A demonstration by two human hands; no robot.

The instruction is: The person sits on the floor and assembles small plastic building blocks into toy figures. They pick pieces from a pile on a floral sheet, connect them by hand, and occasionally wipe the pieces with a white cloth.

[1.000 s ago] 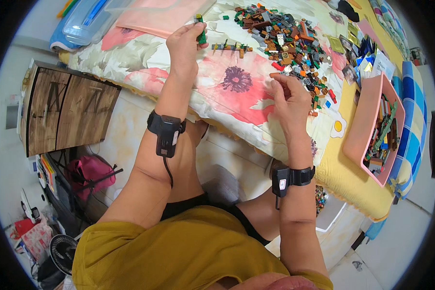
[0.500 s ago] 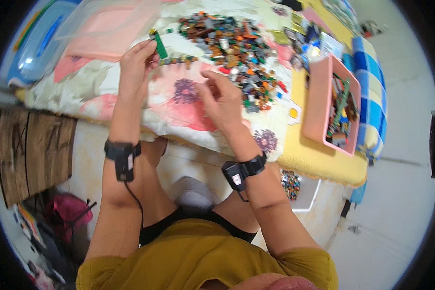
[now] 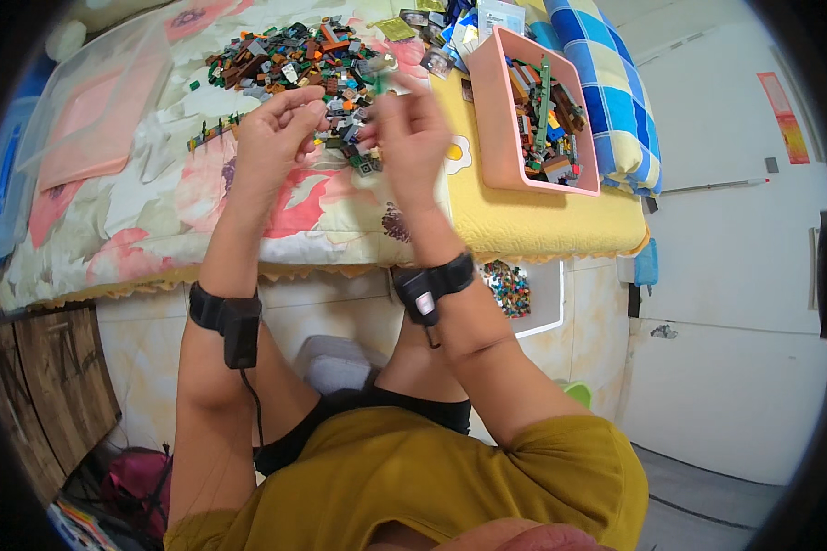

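My right hand (image 3: 409,133) is raised over the right part of a heap of toy bricks (image 3: 289,60), smeared by motion. A blurred green toy brick (image 3: 379,84) shows at its fingertips. To the left of it, my left hand (image 3: 283,129) hovers at the near edge of the heap, fingers curled and thumb pressed in; what they hold, if anything, is hidden. Left of that hand, a narrow strip of joined bricks (image 3: 209,134) with upright green bits lies on the flowered cloth (image 3: 170,216).
A pink bin (image 3: 492,138) of assembled brick pieces stands on the yellow cover at right, beside a rolled checked quilt (image 3: 606,83). Packets (image 3: 501,16) lie behind it. A clear plastic container (image 3: 92,96) is at left. Under the bed edge sits a white tray (image 3: 547,294) of small pieces.
My view has swung to the right. The long green piece formerly in my left hand no longer shows there; a green brick now shows at my right fingertips. My hands have come closer together.
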